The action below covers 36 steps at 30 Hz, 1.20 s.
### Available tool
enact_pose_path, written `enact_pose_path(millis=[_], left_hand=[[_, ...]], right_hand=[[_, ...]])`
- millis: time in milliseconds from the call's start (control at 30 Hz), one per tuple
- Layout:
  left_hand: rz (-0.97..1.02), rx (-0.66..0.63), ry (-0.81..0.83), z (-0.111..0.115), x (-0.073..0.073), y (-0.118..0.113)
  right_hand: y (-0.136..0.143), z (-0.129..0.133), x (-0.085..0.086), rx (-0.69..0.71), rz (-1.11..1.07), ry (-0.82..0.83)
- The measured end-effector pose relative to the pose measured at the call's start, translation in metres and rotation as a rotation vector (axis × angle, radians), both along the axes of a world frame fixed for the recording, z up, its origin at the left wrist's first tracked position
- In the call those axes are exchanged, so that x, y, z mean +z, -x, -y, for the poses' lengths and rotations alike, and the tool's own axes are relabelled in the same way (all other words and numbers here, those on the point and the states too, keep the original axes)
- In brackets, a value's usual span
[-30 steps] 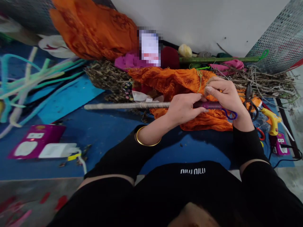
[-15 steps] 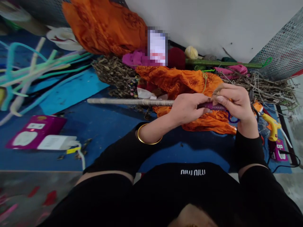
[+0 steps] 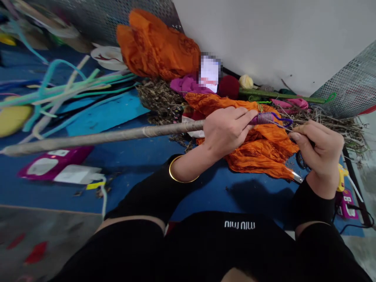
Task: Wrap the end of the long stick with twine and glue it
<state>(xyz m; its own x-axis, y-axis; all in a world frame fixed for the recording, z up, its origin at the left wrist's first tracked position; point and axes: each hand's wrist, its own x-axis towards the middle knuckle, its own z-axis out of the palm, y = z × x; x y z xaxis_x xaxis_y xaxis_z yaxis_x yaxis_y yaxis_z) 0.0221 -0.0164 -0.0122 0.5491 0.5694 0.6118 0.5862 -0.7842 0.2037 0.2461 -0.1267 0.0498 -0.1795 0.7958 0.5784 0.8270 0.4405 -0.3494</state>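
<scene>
A long grey-wrapped stick (image 3: 117, 135) slants across the view, its far end at the left and its purple end (image 3: 263, 118) near the centre right. My left hand (image 3: 227, 127), with a gold bangle on the forearm, is closed around the stick just below the purple part. A blue-purple loop (image 3: 283, 119) sticks out of that end. To the right, my right hand (image 3: 319, 147) pinches a thin strand (image 3: 280, 125) that runs taut from the purple wrapping. Behind and below the stick lies orange patterned cloth (image 3: 258, 152).
Dried plant stems (image 3: 160, 98) lie behind the stick, with more at the right. Foam-like coloured strips (image 3: 67, 90) spread at the left. A purple power socket (image 3: 44, 166) sits under the stick; a yellow glue gun (image 3: 341, 177) is at the right. A lit screen (image 3: 209, 73) stands behind.
My right hand has moved right, away from the purple end, and the strand is now stretched between them. The stick has shifted and its left end reaches further left. The view has turned slightly.
</scene>
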Motion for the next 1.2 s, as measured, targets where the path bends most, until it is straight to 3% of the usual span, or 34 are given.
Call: enact_pose_path(millis=[167,233,333,433,533,633,733,800,900,967,1033,1133,1200], left_hand=[[-0.003,0.078,-0.118,-0.004,0.000,0.001],[-0.005,0.089,-0.153,-0.003,0.000,0.001],[-0.013,0.086,-0.179,-0.002,0.000,0.001],[-0.013,0.074,-0.186,-0.001,-0.001,0.000],[0.005,0.056,-0.186,0.000,-0.001,0.000],[0.035,0.030,-0.158,0.000,-0.001,0.000],[0.053,0.048,-0.183,-0.002,-0.003,0.000],[0.053,0.064,-0.227,-0.004,-0.004,0.000],[0.054,0.061,-0.277,-0.005,-0.005,0.000],[0.047,0.066,-0.302,-0.005,-0.005,0.000],[0.043,0.068,-0.329,-0.004,-0.005,0.000],[0.051,0.046,-0.348,-0.002,-0.005,-0.002],[0.037,0.025,-0.345,0.000,-0.006,-0.003]], right_hand=[[-0.008,0.007,0.014,0.357,0.097,0.475],[-0.006,-0.001,0.005,0.289,0.088,0.529],[0.009,-0.022,-0.023,0.091,-0.143,0.450],[0.033,-0.042,-0.053,0.042,-0.483,0.392],[0.051,-0.047,-0.068,-0.024,-0.623,0.327],[0.056,-0.040,-0.065,-0.094,-0.568,0.206],[0.055,-0.031,-0.053,-0.044,-0.534,0.217],[0.055,-0.028,-0.047,0.047,-0.701,0.352],[0.056,-0.026,-0.043,0.169,-1.111,0.680],[0.055,-0.026,-0.045,0.184,-1.207,0.775],[0.053,-0.025,-0.048,0.133,-1.084,0.599],[0.054,-0.024,-0.054,0.027,-0.809,0.044],[0.057,-0.025,-0.056,0.074,-0.774,-0.183]])
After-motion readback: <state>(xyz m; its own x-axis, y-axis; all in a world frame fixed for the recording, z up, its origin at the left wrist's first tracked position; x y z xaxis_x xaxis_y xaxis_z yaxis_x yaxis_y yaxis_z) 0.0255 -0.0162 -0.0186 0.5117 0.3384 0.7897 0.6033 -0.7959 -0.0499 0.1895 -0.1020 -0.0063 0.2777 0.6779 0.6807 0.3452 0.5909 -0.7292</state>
